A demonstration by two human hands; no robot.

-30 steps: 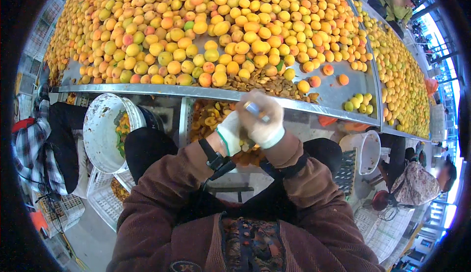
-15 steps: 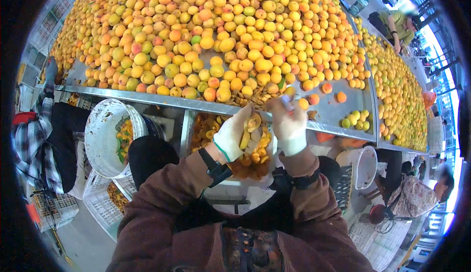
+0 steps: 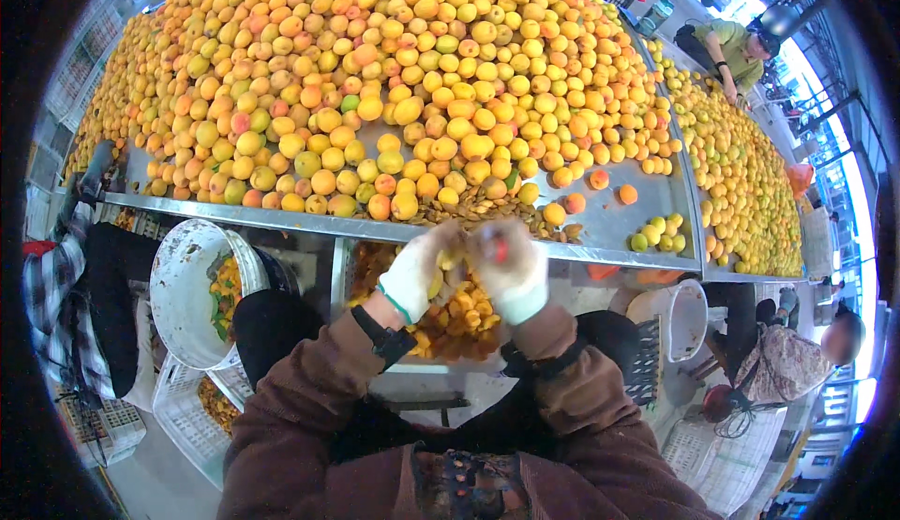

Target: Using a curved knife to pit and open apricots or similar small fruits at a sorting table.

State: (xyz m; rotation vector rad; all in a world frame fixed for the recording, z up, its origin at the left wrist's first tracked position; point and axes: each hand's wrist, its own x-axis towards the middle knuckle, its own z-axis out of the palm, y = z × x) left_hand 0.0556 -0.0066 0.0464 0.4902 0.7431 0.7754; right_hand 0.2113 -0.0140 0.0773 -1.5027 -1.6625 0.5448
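My left hand, in a white glove, is closed round a yellow apricot that its fingers partly cover. My gloved right hand is right beside it and blurred by motion. A small tool with a red part sticks out of its closed fingers; its kind is too smeared to tell. Both hands are just over a crate of opened apricot pieces. At the table's near edge, behind my hands, lies a heap of brown apricot pits.
Whole apricots cover the metal table. To the left stands a white bucket with scraps inside; another white bucket is at the right. Co-workers sit on both sides, one in a checked sleeve on the left.
My right hand has come down from the table edge toward my left hand. A loose apricot near the pits has left its place. The whole view has shifted slightly.
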